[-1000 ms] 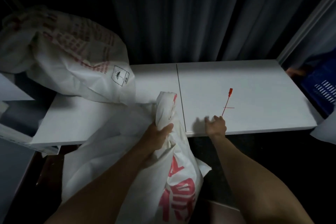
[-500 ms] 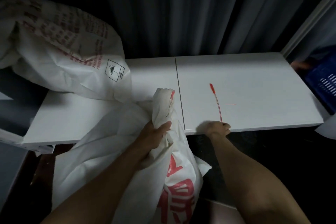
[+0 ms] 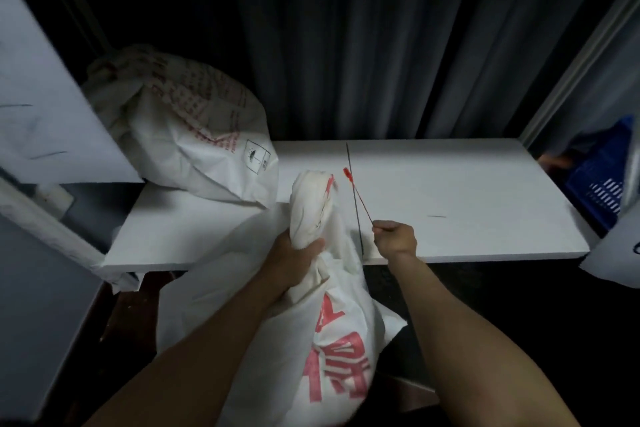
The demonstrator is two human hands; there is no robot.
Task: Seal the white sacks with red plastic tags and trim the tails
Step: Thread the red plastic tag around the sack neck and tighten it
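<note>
A white desk (image 3: 450, 184) spanned the middle of the frame, a second sack (image 3: 194, 128) slumped at its upper-left end. At lower centre stood the white sack (image 3: 311, 340) — its gathered neck clenched in the left hand (image 3: 294, 253). Just right of it, the right hand (image 3: 396, 236) pinched one end of the red tag (image 3: 356, 194) between closed fingers — the tag slanting up-left above the desk.

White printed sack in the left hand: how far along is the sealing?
Done: the white printed sack's neck is bunched in the left hand, and the right hand has the thin red plastic tag pinched at its tail. Left: looping, tightening, trimming. Whether the second white sack on the white table is sealed cannot be told.
</note>
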